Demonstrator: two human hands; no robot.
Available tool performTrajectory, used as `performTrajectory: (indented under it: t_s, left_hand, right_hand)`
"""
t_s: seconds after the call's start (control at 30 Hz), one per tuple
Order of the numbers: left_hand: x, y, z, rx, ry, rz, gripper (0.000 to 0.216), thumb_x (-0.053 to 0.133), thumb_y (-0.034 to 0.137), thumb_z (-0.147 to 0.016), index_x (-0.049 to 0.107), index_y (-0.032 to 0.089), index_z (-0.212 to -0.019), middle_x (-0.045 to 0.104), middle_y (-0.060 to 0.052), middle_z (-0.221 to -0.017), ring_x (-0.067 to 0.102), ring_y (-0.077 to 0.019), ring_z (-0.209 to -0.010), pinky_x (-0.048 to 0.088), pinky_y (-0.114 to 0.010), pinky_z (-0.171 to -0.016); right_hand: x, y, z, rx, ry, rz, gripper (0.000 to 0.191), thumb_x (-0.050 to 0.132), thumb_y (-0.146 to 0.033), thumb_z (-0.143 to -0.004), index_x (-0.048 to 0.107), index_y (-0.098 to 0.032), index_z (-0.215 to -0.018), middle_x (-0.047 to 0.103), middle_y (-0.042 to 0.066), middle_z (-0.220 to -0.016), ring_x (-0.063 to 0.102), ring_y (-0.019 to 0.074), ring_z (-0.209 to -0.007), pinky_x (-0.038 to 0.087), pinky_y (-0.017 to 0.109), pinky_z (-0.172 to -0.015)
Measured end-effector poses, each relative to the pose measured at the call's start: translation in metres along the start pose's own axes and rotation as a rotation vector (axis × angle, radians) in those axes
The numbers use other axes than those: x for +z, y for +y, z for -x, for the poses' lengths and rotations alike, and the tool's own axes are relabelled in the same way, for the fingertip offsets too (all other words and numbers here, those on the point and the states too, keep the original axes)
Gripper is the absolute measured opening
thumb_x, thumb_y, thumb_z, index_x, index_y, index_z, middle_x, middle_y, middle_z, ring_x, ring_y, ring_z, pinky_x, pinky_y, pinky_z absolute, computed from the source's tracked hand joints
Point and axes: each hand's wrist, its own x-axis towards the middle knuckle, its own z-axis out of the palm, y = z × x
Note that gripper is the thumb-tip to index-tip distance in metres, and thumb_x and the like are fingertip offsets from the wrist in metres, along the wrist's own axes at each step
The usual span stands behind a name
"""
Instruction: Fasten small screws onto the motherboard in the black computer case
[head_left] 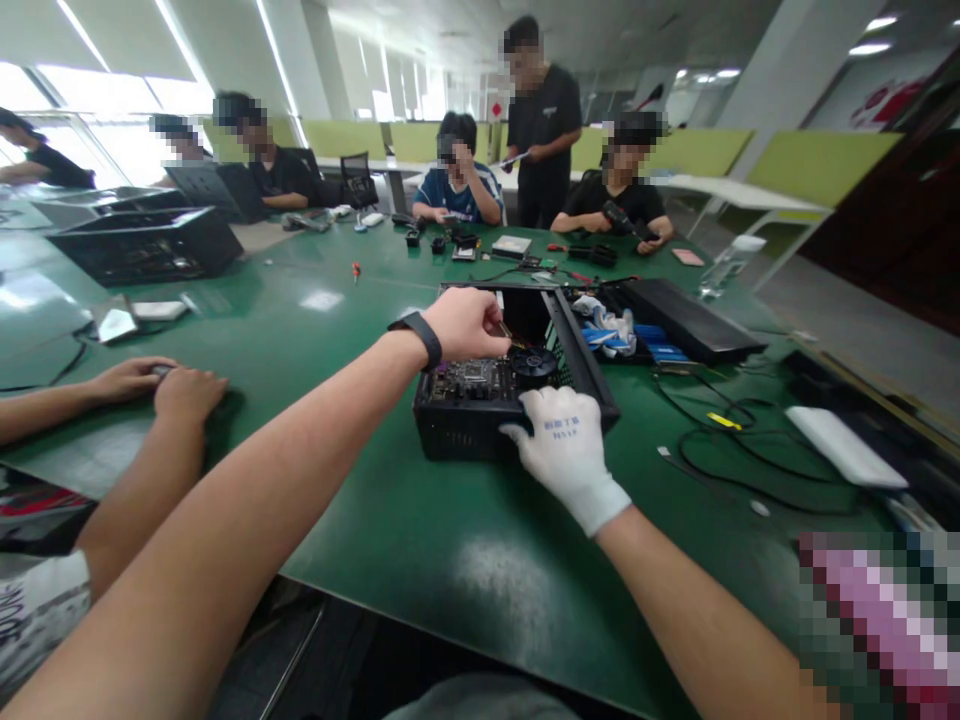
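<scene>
An opened black computer case (472, 432) lies on the green table in front of me. Inside it are a motherboard (474, 374) and a round black fan (534, 364). My left hand (469, 322), bare with a black wristband, reaches over the case from the left. Its fingers are pinched together on thin coloured wires (517, 340) above the board; the fingertips are partly hidden. My right hand (562, 440) wears a white glove and grips the near wall of the case, fingers over the rim and thumb on the outside.
Right of the case lie blue-and-white gloves (609, 328), a black panel (686, 315), loose black cables (720, 470) and a white box (846, 445). A clear bottle (731, 265) stands farther back. At left, a co-worker's hands (184, 390) rest on the table. Another case (142, 245) lies beyond.
</scene>
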Motion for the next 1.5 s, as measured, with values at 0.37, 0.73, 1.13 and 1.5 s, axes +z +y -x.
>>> performTrajectory:
  t_s: [0.37,0.73,1.13,1.5]
  left_hand:
    - [-0.013,-0.007,0.058,-0.111,0.058,0.174,0.025,0.071,0.033,-0.066,0.065,0.017,-0.084,0.071,-0.001,-0.075,0.063,-0.0123,-0.067,0.051,-0.024,-0.066]
    - [-0.005,-0.028,0.090,-0.166,0.085,0.150,0.025,0.069,0.033,-0.067,0.063,0.017,-0.085,0.072,-0.002,-0.077,0.065,-0.0131,-0.069,0.053,-0.026,-0.070]
    - [0.002,-0.019,0.017,-0.038,-0.014,-0.220,0.027,0.067,0.035,-0.067,0.072,0.017,-0.086,0.073,-0.007,-0.082,0.066,-0.0197,-0.076,0.050,-0.029,-0.071]
    - [0.068,0.017,0.002,0.025,-0.646,-0.492,0.044,0.078,0.034,-0.059,0.076,0.010,-0.096,0.073,-0.019,-0.100,0.069,-0.0291,-0.091,0.055,-0.031,-0.076]
  right_hand:
    - [0.054,0.036,-0.187,0.101,-0.076,0.099,0.042,0.057,-0.044,-0.091,0.056,-0.018,-0.123,0.057,0.009,-0.124,0.058,0.0211,-0.107,0.049,0.045,-0.091]
    - [0.050,0.033,-0.186,0.081,-0.135,0.093,0.042,0.057,-0.044,-0.091,0.056,-0.018,-0.124,0.058,0.009,-0.123,0.058,0.0208,-0.106,0.050,0.044,-0.089]
    - [0.000,-0.004,-0.015,0.007,-0.065,0.090,0.040,0.049,-0.055,-0.089,0.057,-0.020,-0.105,0.062,0.011,-0.099,0.052,0.0244,-0.092,0.027,0.036,-0.074]
    - [-0.045,-0.027,0.094,-0.013,-0.100,-0.038,0.025,0.064,-0.046,-0.082,0.059,-0.023,-0.088,0.057,0.004,-0.080,0.046,0.0222,-0.076,0.019,0.035,-0.066]
